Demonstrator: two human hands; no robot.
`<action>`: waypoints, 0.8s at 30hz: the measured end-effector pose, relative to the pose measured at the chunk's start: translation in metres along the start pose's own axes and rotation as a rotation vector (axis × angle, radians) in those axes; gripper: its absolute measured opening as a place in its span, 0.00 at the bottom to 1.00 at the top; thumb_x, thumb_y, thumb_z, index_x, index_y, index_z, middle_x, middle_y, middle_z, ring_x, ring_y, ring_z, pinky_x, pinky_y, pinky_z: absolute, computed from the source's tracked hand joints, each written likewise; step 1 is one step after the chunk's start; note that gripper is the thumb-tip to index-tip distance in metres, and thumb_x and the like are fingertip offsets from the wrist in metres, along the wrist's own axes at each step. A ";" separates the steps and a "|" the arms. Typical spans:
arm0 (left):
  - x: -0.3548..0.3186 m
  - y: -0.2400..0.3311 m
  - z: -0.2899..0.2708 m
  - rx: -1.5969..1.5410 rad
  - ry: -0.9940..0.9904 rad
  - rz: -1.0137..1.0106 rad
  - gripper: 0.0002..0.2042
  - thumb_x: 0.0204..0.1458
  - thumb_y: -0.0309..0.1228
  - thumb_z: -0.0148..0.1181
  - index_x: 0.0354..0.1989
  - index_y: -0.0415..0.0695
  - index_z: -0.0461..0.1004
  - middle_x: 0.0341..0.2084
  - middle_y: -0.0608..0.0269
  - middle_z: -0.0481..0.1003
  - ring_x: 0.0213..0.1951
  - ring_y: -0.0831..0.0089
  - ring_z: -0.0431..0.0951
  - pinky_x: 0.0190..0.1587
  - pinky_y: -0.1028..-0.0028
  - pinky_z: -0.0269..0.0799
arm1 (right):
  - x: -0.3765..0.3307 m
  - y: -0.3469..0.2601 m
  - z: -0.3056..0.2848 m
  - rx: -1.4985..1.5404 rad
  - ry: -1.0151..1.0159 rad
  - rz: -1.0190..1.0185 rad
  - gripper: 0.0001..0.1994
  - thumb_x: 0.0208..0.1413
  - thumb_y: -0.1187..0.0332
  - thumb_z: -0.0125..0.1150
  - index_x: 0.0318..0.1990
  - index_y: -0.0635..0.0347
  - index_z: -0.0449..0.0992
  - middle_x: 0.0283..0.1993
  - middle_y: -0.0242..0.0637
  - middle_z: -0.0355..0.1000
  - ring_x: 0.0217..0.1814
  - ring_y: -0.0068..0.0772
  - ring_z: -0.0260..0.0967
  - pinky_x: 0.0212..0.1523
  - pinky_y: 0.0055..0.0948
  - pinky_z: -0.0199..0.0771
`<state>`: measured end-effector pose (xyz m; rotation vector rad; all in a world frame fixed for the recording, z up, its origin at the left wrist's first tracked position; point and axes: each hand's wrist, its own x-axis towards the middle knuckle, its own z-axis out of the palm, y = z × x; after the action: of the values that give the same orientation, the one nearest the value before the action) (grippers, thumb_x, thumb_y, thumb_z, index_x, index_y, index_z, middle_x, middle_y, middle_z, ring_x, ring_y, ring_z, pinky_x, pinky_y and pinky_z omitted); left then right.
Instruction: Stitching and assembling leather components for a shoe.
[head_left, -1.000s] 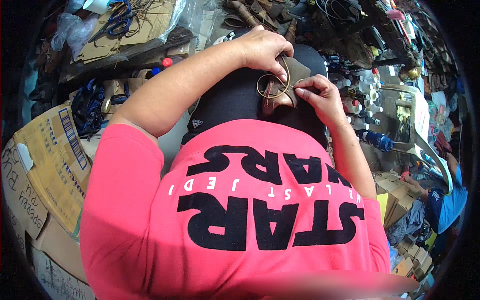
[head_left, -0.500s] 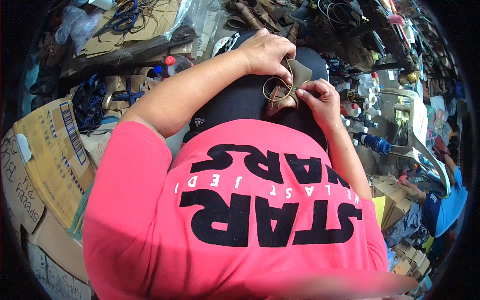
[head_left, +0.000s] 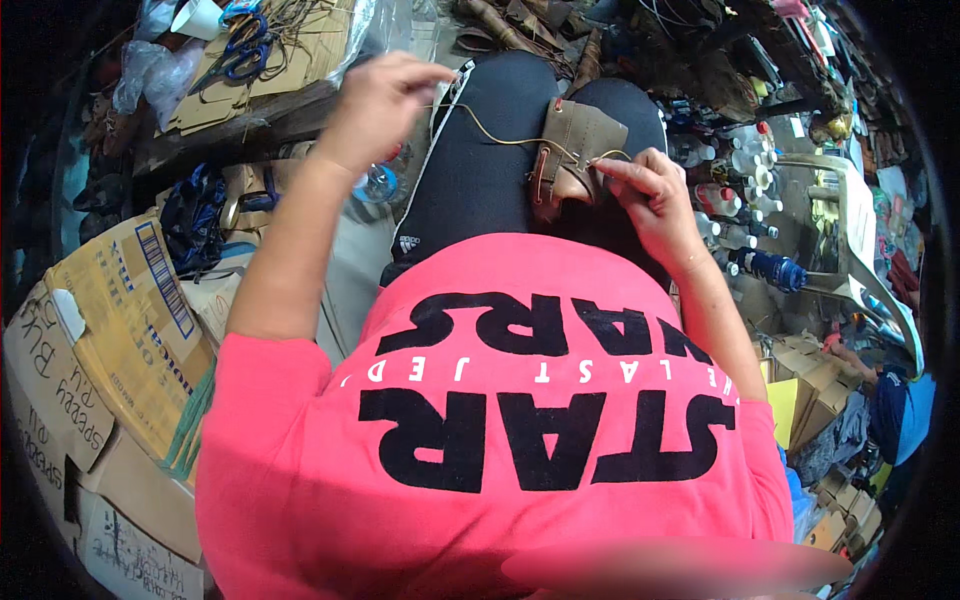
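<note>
A brown leather moccasin-style shoe lies across my lap, with reddish-brown lacing along its side. A thin yellowish lace runs from it, up and left over my dark trousers, to my left hand. That hand is raised past my left thigh and blurred by motion, its fingers closed on the lace's far part. At the shoe's right edge, the thumb and forefinger of my right hand pinch it where the lace passes through. A short loop of lace stands beside those fingertips.
Cardboard boxes stack up at left. Blue-handled scissors lie on cardboard sheets at upper left. Plastic bottles and a white chair stand at right. A capped bottle sits below my left forearm.
My left hand has swung up and left from the shoe, drawing the looped lace into a long strand. My right hand has stayed near the shoe, which now shows more fully.
</note>
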<state>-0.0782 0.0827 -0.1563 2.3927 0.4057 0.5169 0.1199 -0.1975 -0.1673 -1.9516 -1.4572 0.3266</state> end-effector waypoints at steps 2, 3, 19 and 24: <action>0.007 0.021 0.022 -0.039 -0.064 0.271 0.09 0.44 0.22 0.65 0.34 0.47 0.82 0.29 0.65 0.76 0.35 0.67 0.76 0.42 0.71 0.69 | 0.007 0.006 -0.005 0.117 -0.047 0.031 0.17 0.45 0.80 0.60 0.40 0.47 0.82 0.28 0.31 0.66 0.32 0.33 0.65 0.35 0.30 0.66; 0.012 0.030 0.032 0.029 -0.053 0.348 0.08 0.43 0.24 0.66 0.33 0.51 0.82 0.27 0.67 0.75 0.35 0.67 0.73 0.41 0.70 0.67 | 0.010 0.008 -0.007 0.155 -0.068 0.053 0.17 0.44 0.81 0.58 0.39 0.48 0.82 0.28 0.31 0.66 0.32 0.32 0.65 0.35 0.29 0.67; 0.022 0.062 0.051 0.195 -0.144 0.416 0.05 0.42 0.29 0.64 0.29 0.56 0.82 0.24 0.70 0.67 0.38 0.68 0.69 0.44 0.66 0.60 | 0.019 0.020 -0.004 0.285 -0.137 0.151 0.15 0.45 0.81 0.58 0.38 0.52 0.82 0.28 0.30 0.67 0.38 0.29 0.63 0.42 0.26 0.66; 0.018 0.066 0.056 0.186 -0.112 0.529 0.08 0.41 0.27 0.65 0.30 0.55 0.81 0.23 0.69 0.66 0.34 0.68 0.68 0.42 0.68 0.59 | 0.018 0.019 -0.004 0.206 -0.148 0.125 0.16 0.44 0.79 0.61 0.40 0.48 0.83 0.25 0.29 0.65 0.35 0.29 0.61 0.41 0.25 0.64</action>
<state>-0.0264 0.0113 -0.1485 2.6956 -0.2519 0.5895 0.1431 -0.1851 -0.1732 -1.8870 -1.3364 0.6634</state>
